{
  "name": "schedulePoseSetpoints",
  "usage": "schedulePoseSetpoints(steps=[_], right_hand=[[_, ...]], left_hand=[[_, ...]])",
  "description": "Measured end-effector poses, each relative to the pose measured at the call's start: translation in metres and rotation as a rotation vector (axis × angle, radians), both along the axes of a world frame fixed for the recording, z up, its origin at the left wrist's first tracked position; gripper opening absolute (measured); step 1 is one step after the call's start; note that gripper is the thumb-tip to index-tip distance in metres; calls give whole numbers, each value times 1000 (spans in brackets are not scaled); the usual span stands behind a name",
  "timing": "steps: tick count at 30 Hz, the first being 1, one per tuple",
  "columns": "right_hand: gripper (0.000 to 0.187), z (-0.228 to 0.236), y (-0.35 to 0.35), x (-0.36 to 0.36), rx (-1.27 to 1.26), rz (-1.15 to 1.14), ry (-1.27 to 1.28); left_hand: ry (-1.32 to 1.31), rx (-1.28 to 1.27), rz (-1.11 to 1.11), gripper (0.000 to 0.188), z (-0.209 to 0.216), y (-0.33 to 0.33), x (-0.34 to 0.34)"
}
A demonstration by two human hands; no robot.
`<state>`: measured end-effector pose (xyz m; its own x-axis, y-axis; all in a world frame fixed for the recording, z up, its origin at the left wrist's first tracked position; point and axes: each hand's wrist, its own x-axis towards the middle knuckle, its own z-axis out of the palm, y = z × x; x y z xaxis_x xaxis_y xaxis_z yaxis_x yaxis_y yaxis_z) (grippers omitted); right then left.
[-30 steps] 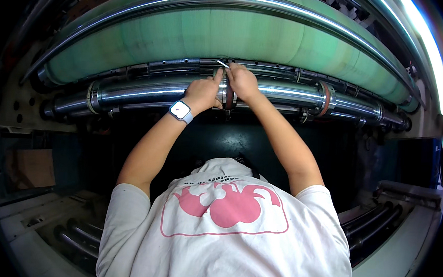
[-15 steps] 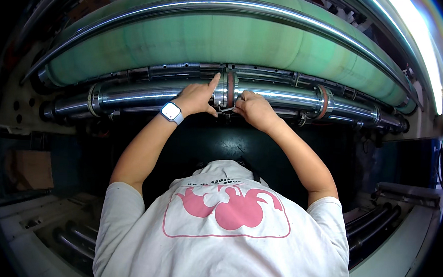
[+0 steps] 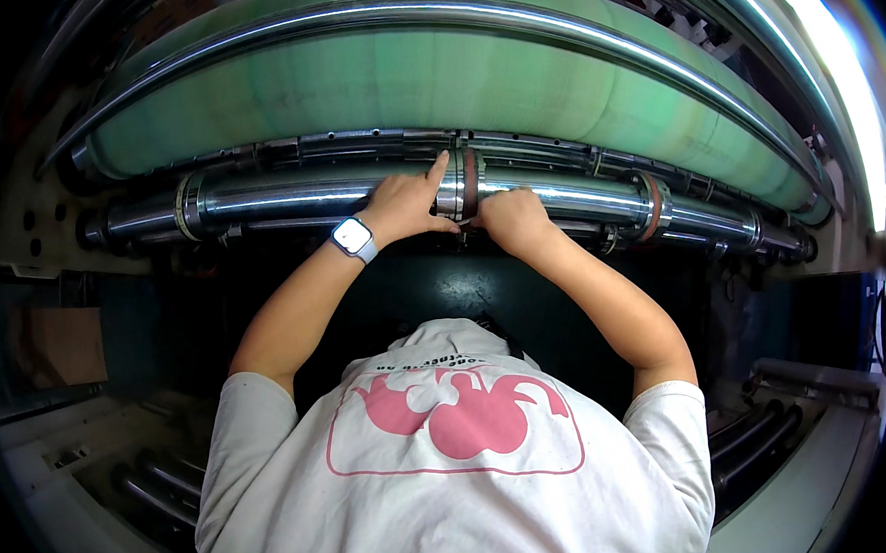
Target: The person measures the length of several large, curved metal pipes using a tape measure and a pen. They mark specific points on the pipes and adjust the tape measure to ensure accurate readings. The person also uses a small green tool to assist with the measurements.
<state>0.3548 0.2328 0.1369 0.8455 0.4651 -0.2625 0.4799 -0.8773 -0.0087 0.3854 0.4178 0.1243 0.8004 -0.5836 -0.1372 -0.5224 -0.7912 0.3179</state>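
Note:
A polished metal shaft point(image 3: 297, 191) runs across in front of me, and a metal collar with a reddish-brown band point(image 3: 471, 183) sits around its middle. My left hand point(image 3: 405, 202), a watch on its wrist, lies against the collar's left side. Its index finger reaches up along the collar and its thumb stretches along the lower edge, the two wide apart. To the right of the band, my right hand point(image 3: 514, 220) is closed in a fist low against the shaft. A thin silver tool showed at its fingers earlier; now the fist mostly hides it.
Behind the shaft lies a large green roller point(image 3: 393, 84) with a chrome bar point(image 3: 457, 9) across it. Another banded collar point(image 3: 653, 205) sits farther right, and a pale ring collar point(image 3: 186, 206) at left. A cardboard box point(image 3: 69, 342) stands at far left.
Both hands have shifted slightly to the right. My right fist has turned, covering more of the thin silver tool. My left wrist has come a little lower, its finger and thumb still spread.

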Motion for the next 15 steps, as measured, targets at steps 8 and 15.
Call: schedulePoseSetpoints(steps=[8,15], right_hand=[[39,-87,-3,-42,525,-360,12],[40,-91,1,-42,677,-422,74]], left_hand=[[-46,-14,-59,107,-1,-4,1],[-88,-73,-75,106,-5,1,1]])
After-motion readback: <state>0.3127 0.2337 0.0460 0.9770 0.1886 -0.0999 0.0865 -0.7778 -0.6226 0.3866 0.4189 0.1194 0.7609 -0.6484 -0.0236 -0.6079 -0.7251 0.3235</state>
